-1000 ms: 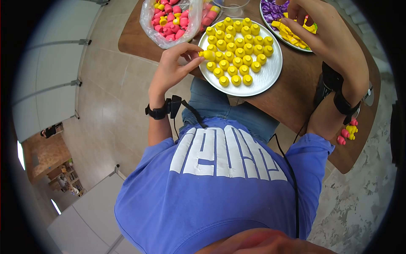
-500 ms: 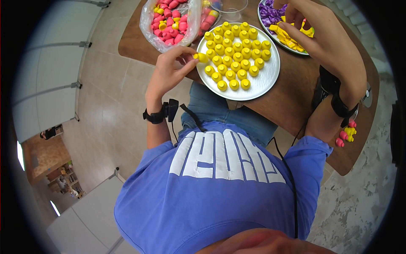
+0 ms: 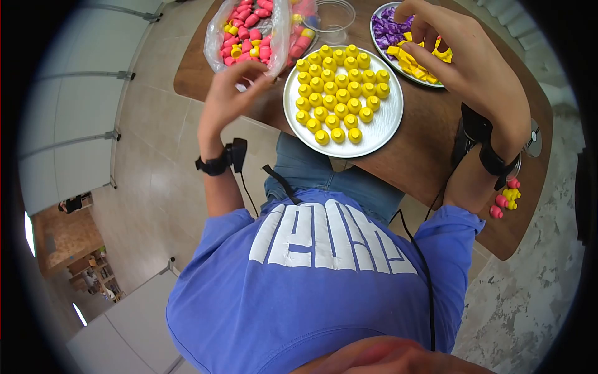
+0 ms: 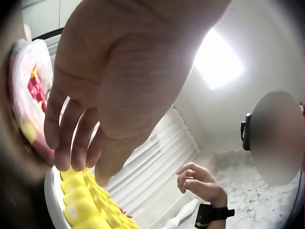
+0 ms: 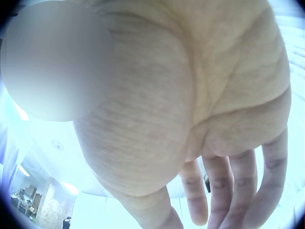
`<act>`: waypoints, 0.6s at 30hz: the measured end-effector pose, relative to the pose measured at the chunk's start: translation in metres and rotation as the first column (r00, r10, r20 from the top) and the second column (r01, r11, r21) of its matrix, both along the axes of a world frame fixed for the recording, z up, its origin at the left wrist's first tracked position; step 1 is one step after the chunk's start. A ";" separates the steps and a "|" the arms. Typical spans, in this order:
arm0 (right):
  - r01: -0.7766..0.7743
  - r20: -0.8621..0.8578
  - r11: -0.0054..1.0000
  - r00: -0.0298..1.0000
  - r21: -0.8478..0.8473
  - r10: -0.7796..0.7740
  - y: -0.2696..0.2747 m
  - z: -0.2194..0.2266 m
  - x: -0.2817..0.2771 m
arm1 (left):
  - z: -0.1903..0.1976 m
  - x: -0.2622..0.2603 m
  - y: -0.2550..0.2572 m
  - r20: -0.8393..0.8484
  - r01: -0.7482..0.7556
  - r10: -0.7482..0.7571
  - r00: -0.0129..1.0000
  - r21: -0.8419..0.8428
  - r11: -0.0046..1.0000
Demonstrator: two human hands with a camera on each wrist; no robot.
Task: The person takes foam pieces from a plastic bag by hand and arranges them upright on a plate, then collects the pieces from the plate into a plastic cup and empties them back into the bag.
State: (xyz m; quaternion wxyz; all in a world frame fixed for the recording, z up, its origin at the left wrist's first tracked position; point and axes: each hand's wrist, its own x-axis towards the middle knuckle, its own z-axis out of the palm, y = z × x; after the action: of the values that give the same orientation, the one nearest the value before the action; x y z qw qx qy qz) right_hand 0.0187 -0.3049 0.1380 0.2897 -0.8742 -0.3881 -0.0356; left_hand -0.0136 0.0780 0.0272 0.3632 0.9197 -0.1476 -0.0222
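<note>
My left hand (image 3: 229, 98) is at the front edge of the clear plastic bag (image 3: 215, 47), fingers loosely bent and nothing visible between them. In the left wrist view the same hand (image 4: 109, 81) hangs above the round silver-white plate (image 4: 53, 202). That plate (image 3: 389, 128) carries rows of small yellow bulb-shaped pieces (image 3: 341, 95) with short necks, standing upright. Over a second plate (image 3: 378, 47), my right hand (image 3: 476, 75) hovers with relaxed fingers. Yellow chunky pieces (image 3: 423, 73) and purple shiny pieces (image 3: 387, 28) lie there, partly hidden by the hand.
Pink pieces (image 3: 252, 20) and a few yellow ones fill the bag. Behind the plate are a clear round container (image 3: 330, 19) and another clear bag (image 3: 300, 47) with pink pieces. Several pink and yellow pieces (image 3: 507, 199) lie on the brown table (image 3: 430, 134) at right.
My left hand has set its yellow bulb-shaped piece down at the plate's left side, let go and drawn back leftward. The right hand stays over the second plate.
</note>
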 end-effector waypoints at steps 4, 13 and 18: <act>0.065 0.036 0.995 0.997 -0.072 -0.063 0.003 0.016 -0.011 | -0.011 0.062 0.017 0.258 -0.066 0.052 0.965 0.046 0.997; -0.032 0.120 0.999 0.992 0.039 0.027 -0.011 -0.010 0.000 | -0.066 0.157 0.019 0.217 0.047 -0.143 0.966 0.395 0.918; -0.019 0.117 0.999 0.993 0.037 0.015 -0.010 -0.010 -0.001 | -0.059 0.139 0.017 0.353 -0.067 -0.066 0.933 0.352 0.934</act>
State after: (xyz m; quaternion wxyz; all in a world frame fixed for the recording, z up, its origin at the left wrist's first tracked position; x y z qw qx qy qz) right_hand 0.0178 -0.3151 0.1278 0.2834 -0.8616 -0.4110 -0.0918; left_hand 0.1250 0.0945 -0.0322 0.1565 0.9588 -0.2045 0.1200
